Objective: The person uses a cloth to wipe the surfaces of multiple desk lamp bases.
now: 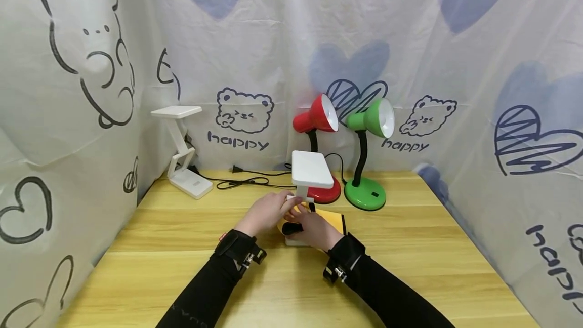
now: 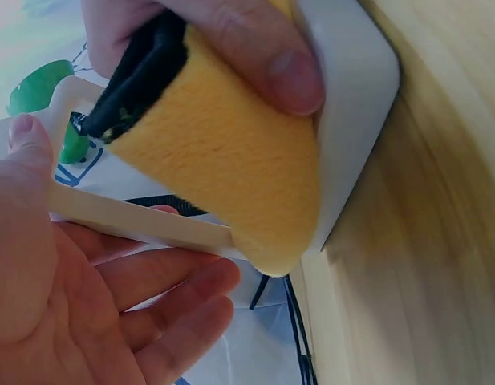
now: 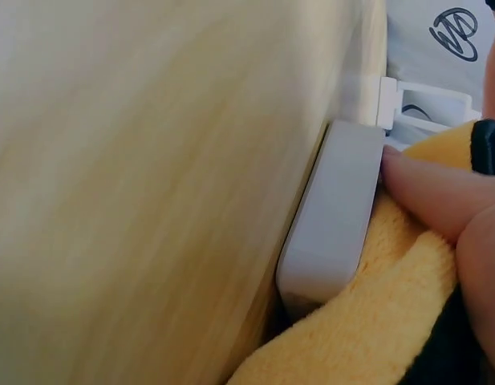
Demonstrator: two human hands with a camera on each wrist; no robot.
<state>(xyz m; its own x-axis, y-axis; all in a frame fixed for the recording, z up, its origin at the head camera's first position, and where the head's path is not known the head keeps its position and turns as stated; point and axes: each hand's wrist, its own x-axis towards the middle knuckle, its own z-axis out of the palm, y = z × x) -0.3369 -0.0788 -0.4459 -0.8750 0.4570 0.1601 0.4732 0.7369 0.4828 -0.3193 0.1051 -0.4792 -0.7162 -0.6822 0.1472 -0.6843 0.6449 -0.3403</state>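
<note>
Grip of the left hand [image 1: 268,211] pinches the arm of the nearer white desk lamp [image 1: 312,168]; the right hand [image 1: 317,229] clamps yellow cloth [image 2: 223,152] against its base [image 3: 331,212]. It stands on the bench [image 1: 410,247], well inside both side edges.

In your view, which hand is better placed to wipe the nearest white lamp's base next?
Probably the right hand: it already holds the yellow cloth against the base, while the left hand is holding the lamp's arm.
</note>
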